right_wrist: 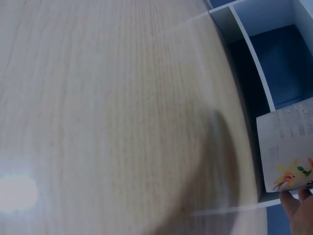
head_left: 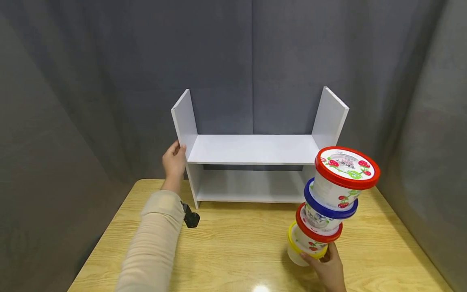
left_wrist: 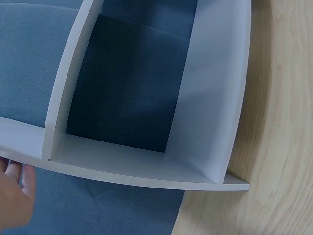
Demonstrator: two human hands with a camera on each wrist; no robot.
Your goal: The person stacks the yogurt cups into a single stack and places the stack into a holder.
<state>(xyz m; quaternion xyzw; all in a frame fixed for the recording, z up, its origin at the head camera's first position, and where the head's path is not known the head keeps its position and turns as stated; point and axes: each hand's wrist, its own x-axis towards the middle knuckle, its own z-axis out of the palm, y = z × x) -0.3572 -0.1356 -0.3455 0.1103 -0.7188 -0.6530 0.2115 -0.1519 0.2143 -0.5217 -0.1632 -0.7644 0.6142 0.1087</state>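
Note:
My right hand grips the lowest tub, a white one with a yellow lid, at its rim. Stacked on it in a column leaning right are a red-lidded tub, a blue-lidded tub and a larger red-lidded tub with a strawberry print. In the right wrist view, fingers touch the lower edge of a tub wall with printed text and yellow flowers. My left hand touches the outer side of the white shelf's left panel, thumb by its front edge; some fingertips are hidden behind the panel.
The white shelf unit, with an upper board and a lower board, stands at the back of the wooden table. Its right panel rises behind the stack. Grey curtains surround the table.

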